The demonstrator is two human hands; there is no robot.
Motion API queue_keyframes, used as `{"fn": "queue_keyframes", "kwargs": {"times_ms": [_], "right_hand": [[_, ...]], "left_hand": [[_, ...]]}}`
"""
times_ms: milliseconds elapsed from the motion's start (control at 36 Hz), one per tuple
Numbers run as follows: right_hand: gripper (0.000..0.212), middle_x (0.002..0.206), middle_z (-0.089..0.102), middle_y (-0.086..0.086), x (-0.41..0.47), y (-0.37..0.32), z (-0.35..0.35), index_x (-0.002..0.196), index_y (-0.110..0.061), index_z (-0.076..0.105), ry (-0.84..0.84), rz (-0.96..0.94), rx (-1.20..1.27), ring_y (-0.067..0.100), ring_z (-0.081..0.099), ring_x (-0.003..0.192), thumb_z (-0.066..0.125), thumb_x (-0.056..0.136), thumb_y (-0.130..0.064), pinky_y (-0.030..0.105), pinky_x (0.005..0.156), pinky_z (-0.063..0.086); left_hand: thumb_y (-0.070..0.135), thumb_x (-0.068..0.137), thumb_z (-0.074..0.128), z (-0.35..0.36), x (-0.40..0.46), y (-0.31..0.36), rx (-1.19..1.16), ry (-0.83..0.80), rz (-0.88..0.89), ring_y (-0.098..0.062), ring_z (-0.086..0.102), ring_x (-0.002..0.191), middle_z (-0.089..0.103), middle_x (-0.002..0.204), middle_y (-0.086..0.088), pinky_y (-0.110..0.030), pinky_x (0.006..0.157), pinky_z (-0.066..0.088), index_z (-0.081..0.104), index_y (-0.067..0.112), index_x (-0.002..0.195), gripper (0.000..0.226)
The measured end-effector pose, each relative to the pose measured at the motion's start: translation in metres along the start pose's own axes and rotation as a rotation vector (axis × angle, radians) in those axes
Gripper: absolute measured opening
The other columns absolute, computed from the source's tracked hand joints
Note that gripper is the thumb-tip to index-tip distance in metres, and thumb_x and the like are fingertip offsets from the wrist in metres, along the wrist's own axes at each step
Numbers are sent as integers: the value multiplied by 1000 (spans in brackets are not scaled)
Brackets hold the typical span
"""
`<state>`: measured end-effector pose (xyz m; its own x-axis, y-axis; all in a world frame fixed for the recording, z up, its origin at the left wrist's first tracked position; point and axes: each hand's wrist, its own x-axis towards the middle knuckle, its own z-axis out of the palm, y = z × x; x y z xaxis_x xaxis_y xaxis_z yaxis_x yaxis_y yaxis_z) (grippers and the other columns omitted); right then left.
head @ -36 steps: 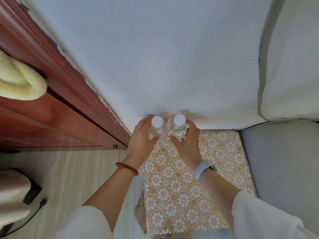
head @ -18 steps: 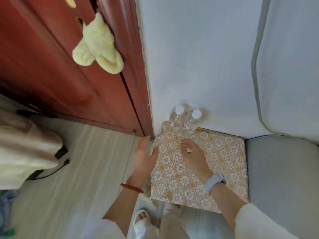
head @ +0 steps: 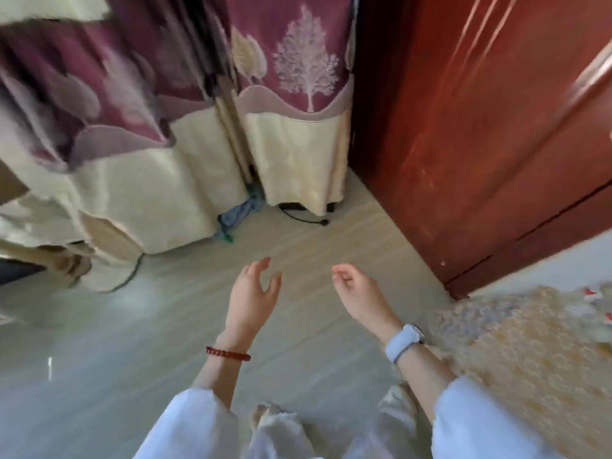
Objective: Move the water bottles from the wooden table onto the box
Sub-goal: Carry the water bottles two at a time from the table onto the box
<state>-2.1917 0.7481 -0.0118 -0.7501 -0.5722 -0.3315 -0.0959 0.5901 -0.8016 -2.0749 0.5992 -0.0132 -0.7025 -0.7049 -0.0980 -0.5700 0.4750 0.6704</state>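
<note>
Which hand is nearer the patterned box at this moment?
Right. The right hand hangs open over the floor just left of the patterned box, its forearm crossing the box's near corner; the left hand, also open, is farther left, over bare floor.

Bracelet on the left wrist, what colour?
Dark red beads, on the bracelet; the head view shows it clearly.

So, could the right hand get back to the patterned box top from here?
Probably yes. The right hand is open and empty, hovering over bare floor, and the floral-patterned box top lies just beside that forearm with nothing between them.
</note>
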Motion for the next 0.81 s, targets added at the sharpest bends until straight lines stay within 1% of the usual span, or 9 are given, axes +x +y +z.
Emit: {"fn": "queue_keyframes", "kwargs": {"times_ms": [139, 250, 361, 444, 528, 583, 639, 694, 806], "right_hand": [[24, 111, 66, 12, -12, -100, 151, 112, -6, 60, -270, -135, -85, 22, 60, 100, 50, 91, -13, 14, 78, 36], [22, 108, 66, 6, -34, -168, 263, 110, -12, 61, -510, -253, -185, 14, 57, 93, 49, 92, -17, 18, 79, 38], [21, 109, 65, 8, -69, -234, 378, 109, -11, 60, -770, -377, -307, 21, 59, 101, 48, 92, -16, 30, 90, 43], [22, 111, 65, 12, -98, -273, 456, 110, -7, 60, -923, -480, -395, 25, 59, 102, 48, 92, -14, 35, 92, 44], [22, 109, 65, 14, -126, -304, 530, 110, -6, 60, -1037, -573, -466, 26, 59, 101, 49, 92, -12, 33, 88, 45], [22, 109, 65, 14, -142, -324, 582, 111, -6, 60, -1116, -650, -509, 25, 60, 99, 48, 92, -13, 24, 81, 43], [25, 109, 65, 13, -158, -346, 635, 113, -5, 59, -1193, -748, -569, 23, 60, 96, 48, 93, -15, 14, 69, 36], [27, 112, 65, 12, -175, -370, 688, 115, -6, 58, -1255, -819, -611, 22, 60, 98, 47, 93, -17, 14, 71, 35], [28, 114, 65, 11, -218, -425, 786, 116, -9, 58, -1346, -931, -677, 25, 61, 103, 46, 93, -20, 24, 82, 41]], "left_hand": [[21, 87, 60, -142, -47, -136, 6, 241, -246, -28, 56, 111, 62, 117, -13, -34, 93, 42, 56, 4, 119, 36], [21, 88, 58, -226, -105, -221, -39, 442, -462, -25, 55, 110, 62, 116, -9, -32, 93, 40, 57, 7, 118, 33], [22, 88, 58, -286, -178, -298, -77, 642, -688, -23, 54, 110, 61, 117, -7, -28, 93, 39, 57, 8, 118, 33], [22, 88, 58, -312, -226, -344, -128, 760, -842, -22, 55, 110, 61, 117, -9, -27, 94, 38, 58, 7, 118, 33], [24, 90, 56, -334, -264, -387, -166, 835, -976, -21, 55, 111, 60, 120, -8, -27, 94, 38, 56, 8, 120, 34], [25, 90, 56, -351, -282, -417, -185, 890, -1055, -21, 55, 111, 59, 121, -8, -26, 93, 38, 56, 9, 120, 34], [24, 90, 55, -374, -296, -451, -195, 946, -1109, -21, 55, 110, 59, 121, -9, -27, 93, 38, 55, 9, 121, 34], [24, 90, 54, -406, -306, -485, -190, 990, -1144, -22, 55, 110, 58, 121, -10, -28, 94, 39, 55, 9, 121, 34], [24, 91, 53, -487, -324, -545, -181, 1089, -1213, -20, 53, 112, 57, 123, -8, -24, 92, 36, 54, 10, 122, 35]]}}
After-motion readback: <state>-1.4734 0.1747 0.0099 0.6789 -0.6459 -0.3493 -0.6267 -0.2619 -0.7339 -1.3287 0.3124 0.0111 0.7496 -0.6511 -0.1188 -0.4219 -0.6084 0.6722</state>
